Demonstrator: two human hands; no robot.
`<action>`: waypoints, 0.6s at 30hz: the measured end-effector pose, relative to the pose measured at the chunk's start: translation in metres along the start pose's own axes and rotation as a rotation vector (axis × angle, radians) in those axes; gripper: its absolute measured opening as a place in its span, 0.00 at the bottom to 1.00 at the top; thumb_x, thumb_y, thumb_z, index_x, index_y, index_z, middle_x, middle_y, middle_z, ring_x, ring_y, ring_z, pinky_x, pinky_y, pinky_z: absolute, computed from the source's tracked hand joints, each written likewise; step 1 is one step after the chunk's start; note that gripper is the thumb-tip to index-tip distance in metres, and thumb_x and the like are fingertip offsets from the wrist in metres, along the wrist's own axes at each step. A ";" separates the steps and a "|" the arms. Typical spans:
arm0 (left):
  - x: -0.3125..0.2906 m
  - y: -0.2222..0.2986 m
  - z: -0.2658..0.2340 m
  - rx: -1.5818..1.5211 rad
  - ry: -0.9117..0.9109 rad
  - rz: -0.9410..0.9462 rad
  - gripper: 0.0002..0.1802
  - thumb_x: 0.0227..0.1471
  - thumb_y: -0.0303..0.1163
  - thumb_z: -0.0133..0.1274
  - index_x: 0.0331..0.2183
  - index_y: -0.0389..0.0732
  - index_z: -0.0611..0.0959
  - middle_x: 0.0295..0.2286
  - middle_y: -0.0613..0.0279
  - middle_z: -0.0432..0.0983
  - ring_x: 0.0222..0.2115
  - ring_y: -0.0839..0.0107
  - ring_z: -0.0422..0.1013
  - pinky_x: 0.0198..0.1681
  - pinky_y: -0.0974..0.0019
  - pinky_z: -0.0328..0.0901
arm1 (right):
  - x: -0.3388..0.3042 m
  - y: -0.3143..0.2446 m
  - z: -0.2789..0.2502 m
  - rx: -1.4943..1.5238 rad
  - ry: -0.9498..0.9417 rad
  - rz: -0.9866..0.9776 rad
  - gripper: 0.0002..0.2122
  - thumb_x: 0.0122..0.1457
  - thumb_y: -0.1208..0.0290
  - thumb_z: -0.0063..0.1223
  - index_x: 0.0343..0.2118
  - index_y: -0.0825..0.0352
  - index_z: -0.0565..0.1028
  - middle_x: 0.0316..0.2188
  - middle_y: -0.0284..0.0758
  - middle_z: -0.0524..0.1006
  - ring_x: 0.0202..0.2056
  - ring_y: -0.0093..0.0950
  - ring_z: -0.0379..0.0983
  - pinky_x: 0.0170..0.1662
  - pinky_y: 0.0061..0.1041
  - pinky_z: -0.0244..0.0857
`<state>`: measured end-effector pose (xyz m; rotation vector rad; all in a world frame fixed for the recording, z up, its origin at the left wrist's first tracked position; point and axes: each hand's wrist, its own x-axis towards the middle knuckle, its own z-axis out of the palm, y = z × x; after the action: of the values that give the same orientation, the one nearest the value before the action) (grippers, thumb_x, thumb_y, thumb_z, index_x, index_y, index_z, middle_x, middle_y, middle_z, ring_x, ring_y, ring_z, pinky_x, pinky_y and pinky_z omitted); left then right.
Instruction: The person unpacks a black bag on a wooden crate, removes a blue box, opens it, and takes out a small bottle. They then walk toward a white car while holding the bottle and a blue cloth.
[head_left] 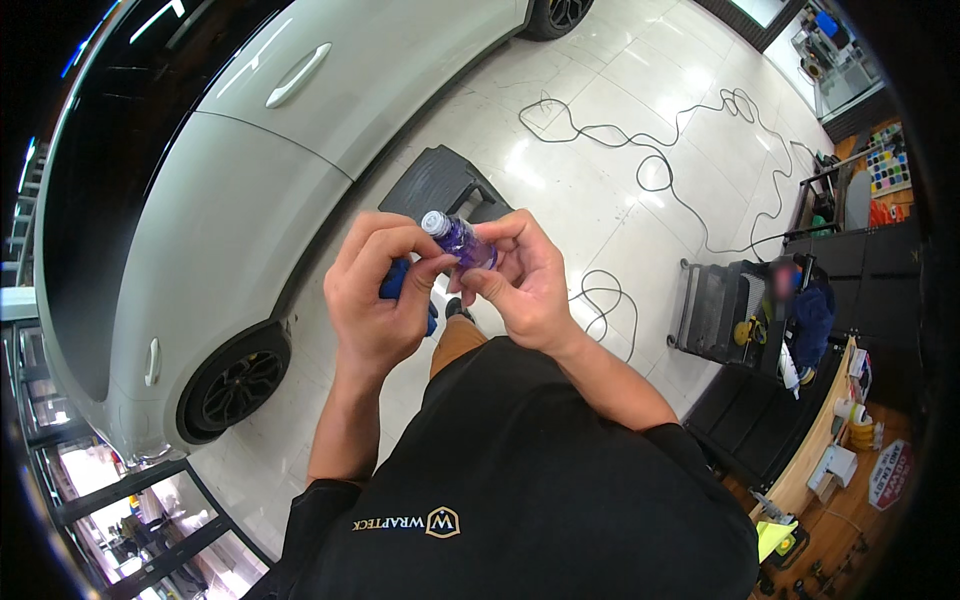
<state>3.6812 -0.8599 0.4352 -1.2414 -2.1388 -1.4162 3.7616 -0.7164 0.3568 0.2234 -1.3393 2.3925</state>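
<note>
In front of my chest, a small clear bottle with purple on it and a pale top tilts up to the left. My right hand grips the bottle's lower end between thumb and fingers. At its other side, below the pale top, the thumb and fingertips of my left hand are pinched against the bottle. Something blue and soft-looking, apparently a cloth, is tucked under the left fingers; most of it is hidden.
A light grey car stands along the left. Beyond my hands is a dark plastic step stool. Black cable lies looped over the glossy tiles. To the right stand a black cart and a workbench holding tools.
</note>
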 end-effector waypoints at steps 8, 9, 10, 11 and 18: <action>-0.008 -0.020 0.007 0.018 -0.022 0.136 0.08 0.47 0.19 0.65 0.30 0.38 0.81 0.27 0.60 0.75 0.26 0.65 0.74 0.26 0.65 0.69 | -0.010 0.011 0.005 0.328 -0.022 0.184 0.13 0.68 0.75 0.55 0.50 0.71 0.66 0.37 0.41 0.78 0.29 0.25 0.78 0.30 0.22 0.71; -0.007 -0.022 0.006 0.008 -0.055 0.144 0.09 0.47 0.19 0.65 0.30 0.38 0.81 0.27 0.60 0.75 0.26 0.66 0.74 0.26 0.66 0.69 | -0.012 0.013 0.004 0.381 -0.023 0.210 0.13 0.68 0.75 0.55 0.50 0.71 0.66 0.37 0.41 0.78 0.29 0.25 0.77 0.29 0.22 0.71; -0.005 -0.025 0.004 -0.002 -0.087 0.152 0.09 0.47 0.19 0.65 0.31 0.38 0.81 0.28 0.60 0.75 0.27 0.67 0.74 0.27 0.66 0.69 | -0.012 0.014 0.002 0.350 -0.016 0.195 0.13 0.68 0.75 0.55 0.50 0.71 0.66 0.37 0.41 0.78 0.29 0.25 0.77 0.29 0.23 0.70; -0.003 -0.027 0.003 -0.009 -0.118 0.160 0.10 0.47 0.19 0.66 0.31 0.38 0.81 0.28 0.60 0.75 0.27 0.67 0.74 0.27 0.66 0.69 | -0.010 0.014 0.000 0.319 -0.012 0.180 0.13 0.68 0.75 0.55 0.50 0.71 0.66 0.37 0.41 0.78 0.29 0.25 0.77 0.29 0.23 0.70; -0.015 -0.015 0.016 -0.304 0.122 -0.056 0.14 0.46 0.20 0.69 0.35 0.38 0.81 0.30 0.58 0.75 0.30 0.71 0.72 0.31 0.69 0.68 | -0.001 0.004 -0.007 0.227 -0.025 0.116 0.13 0.68 0.76 0.56 0.51 0.70 0.67 0.37 0.41 0.78 0.30 0.25 0.78 0.29 0.23 0.70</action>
<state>3.6820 -0.8560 0.4088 -1.1655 -1.9436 -1.8445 3.7610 -0.7129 0.3499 0.2443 -1.1173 2.6480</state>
